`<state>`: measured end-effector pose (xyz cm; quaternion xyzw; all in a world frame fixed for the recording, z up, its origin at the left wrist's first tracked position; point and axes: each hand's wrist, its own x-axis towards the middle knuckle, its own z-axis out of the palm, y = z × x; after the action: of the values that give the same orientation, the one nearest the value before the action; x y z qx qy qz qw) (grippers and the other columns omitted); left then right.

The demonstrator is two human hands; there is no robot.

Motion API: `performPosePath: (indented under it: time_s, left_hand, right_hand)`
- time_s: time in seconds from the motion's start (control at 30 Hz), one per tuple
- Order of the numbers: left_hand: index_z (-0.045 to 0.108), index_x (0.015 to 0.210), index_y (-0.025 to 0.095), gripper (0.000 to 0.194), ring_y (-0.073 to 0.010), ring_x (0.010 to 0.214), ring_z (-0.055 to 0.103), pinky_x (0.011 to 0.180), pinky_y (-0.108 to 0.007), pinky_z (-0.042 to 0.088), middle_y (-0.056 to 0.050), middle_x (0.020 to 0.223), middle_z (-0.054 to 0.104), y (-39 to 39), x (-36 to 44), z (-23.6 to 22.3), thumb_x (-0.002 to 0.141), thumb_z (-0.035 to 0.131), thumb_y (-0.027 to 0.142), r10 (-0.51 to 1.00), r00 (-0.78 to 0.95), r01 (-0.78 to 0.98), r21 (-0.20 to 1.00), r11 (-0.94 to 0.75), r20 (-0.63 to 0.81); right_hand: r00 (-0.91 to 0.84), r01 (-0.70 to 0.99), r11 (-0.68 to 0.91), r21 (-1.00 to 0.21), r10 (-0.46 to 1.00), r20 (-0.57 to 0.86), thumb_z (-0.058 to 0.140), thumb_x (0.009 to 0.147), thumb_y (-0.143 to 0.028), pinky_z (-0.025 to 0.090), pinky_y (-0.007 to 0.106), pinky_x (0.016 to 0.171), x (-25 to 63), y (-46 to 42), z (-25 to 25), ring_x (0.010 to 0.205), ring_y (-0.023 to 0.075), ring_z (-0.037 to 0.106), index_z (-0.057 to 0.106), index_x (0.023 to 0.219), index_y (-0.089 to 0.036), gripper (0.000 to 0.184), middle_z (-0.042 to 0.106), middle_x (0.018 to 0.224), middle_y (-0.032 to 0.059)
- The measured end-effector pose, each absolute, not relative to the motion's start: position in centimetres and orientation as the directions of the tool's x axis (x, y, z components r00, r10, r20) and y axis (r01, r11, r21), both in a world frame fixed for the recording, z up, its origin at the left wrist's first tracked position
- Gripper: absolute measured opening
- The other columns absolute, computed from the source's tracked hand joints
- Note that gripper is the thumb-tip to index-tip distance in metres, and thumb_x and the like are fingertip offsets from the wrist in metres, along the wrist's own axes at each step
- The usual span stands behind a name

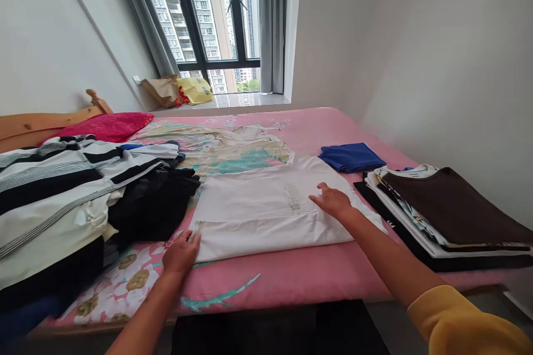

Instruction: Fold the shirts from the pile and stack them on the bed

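Observation:
A white T-shirt (245, 197) with small dark print on its chest lies flat across the bed, its near side folded over lengthwise. At the shirt's left end, my left hand (182, 252) is closed on the near corner of the hem. My right hand (332, 201) is over the chest near the print, its fingers apart and holding nothing. Whether its fingertips touch the cloth I cannot tell. The neckline and far sleeve point to the right and away from me.
A heap of striped and black clothes (83, 177) lies on the left. On the right are a stack of folded shirts (453, 205) and a folded blue garment (352, 157). The pink bedsheet (291, 277) spreads beneath. Bags (195, 90) sit on the windowsill.

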<state>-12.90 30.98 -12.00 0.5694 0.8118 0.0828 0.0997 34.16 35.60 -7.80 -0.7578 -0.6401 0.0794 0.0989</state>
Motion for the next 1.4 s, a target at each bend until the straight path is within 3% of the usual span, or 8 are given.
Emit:
performPosePath:
  time_s: [0.2,0.37,0.47,0.7,0.9,1.07,1.23,1.4]
  left_hand:
    - [0.038,0.135,0.018,0.059,-0.0216,0.117,0.049,0.094,-0.031,0.038,-0.009,0.13,0.051,33.4,-11.9,-10.7,0.077,0.045,0.024,0.992,-0.115,0.986,0.127,0.109,0.043]
    - [0.065,0.103,0.024,0.037,-0.0264,0.111,0.049,0.092,-0.037,0.036,-0.007,0.108,0.062,35.3,-11.2,-10.3,0.07,0.049,0.019,1.0,0.019,0.997,0.07,-0.019,0.01]
    - [0.067,0.084,0.022,0.022,-0.0266,0.099,0.053,0.085,-0.037,0.038,-0.007,0.097,0.063,35.5,-11.7,-9.6,0.071,0.049,0.026,1.0,0.013,0.998,0.057,-0.014,0.017]
    - [0.06,0.109,0.021,0.035,-0.0263,0.106,0.052,0.089,-0.037,0.039,-0.008,0.115,0.06,34.0,-12.1,-10.0,0.079,0.042,0.027,0.974,-0.176,0.972,0.184,0.149,0.14]
    - [0.057,0.118,0.018,0.041,-0.019,0.129,0.037,0.108,-0.033,0.027,-0.006,0.133,0.051,31.3,-8.7,-12.0,0.085,0.033,0.024,0.943,0.145,0.961,0.182,-0.206,0.301]
    - [0.058,0.121,0.021,0.045,-0.0162,0.135,0.031,0.111,-0.035,0.021,-0.003,0.138,0.048,30.3,-3.2,-12.5,0.09,0.025,0.026,0.913,0.376,0.899,0.175,-0.401,0.158]
    - [0.035,0.14,0.027,0.055,-0.0245,0.14,0.016,0.11,-0.053,0.008,-0.002,0.151,0.025,29.7,-3.7,-13.5,0.089,0.03,0.046,0.988,0.143,0.988,0.07,-0.138,-0.063]
    - [0.024,0.144,0.021,0.064,-0.0216,0.141,0.01,0.112,-0.047,0.003,-0.003,0.154,0.017,29.0,-7.0,-14.9,0.088,0.025,0.05,0.996,0.085,0.994,-0.072,-0.086,-0.021]
  right_hand:
    - [0.242,0.925,-0.277,-0.259,0.957,-0.158,0.05,0.077,-0.056,0.041,0.038,0.078,34.7,36.4,-9.0,0.1,0.0309,0.059,0.043,0.127,-0.016,0.065,0.063,0.104,0.0161]
    - [0.285,0.895,-0.293,-0.337,0.956,-0.075,0.05,0.078,-0.032,0.039,0.028,0.072,34.4,35.7,-9.4,0.09,0.0218,0.061,0.052,0.116,-0.021,0.04,0.065,0.098,0.0076]
    - [0.312,0.883,-0.279,-0.377,0.95,0.028,0.04,0.083,-0.028,0.037,0.026,0.066,34.3,34.9,-9.4,0.082,0.0187,0.06,0.052,0.114,-0.024,0.034,0.065,0.089,0.0031]
    - [0.343,0.803,-0.214,-0.556,0.929,0.138,0.043,0.085,-0.037,0.038,0.028,0.067,34.9,34.3,-10.0,0.082,0.0209,0.06,0.04,0.128,-0.018,0.046,0.066,0.09,0.0049]
    - [-0.004,0.869,0.215,-0.447,0.904,0.427,0.034,0.091,-0.032,0.035,0.037,0.101,33.2,29.2,-10.8,0.117,0.0215,0.048,0.051,0.119,-0.016,0.036,0.057,0.12,0.0112]
    - [-0.289,0.875,0.379,-0.302,0.909,0.302,0.033,0.093,-0.037,0.014,0.045,0.112,29.5,25.6,-11.1,0.137,0.0216,0.023,0.04,0.135,-0.017,0.048,0.038,0.144,0.0086]
    - [-0.068,0.961,0.076,-0.266,0.997,0.037,0.035,0.09,-0.045,0.005,0.053,0.111,35.3,24.6,-14.0,0.138,0.025,0.021,0.035,0.139,-0.015,0.058,0.032,0.147,0.0097]
    - [0.437,0.841,-0.29,-0.457,0.862,0.256,0.034,0.089,-0.034,0.021,0.045,0.109,45.2,22.8,-15.8,0.134,0.0256,0.028,0.041,0.133,-0.009,0.051,0.039,0.14,0.0166]
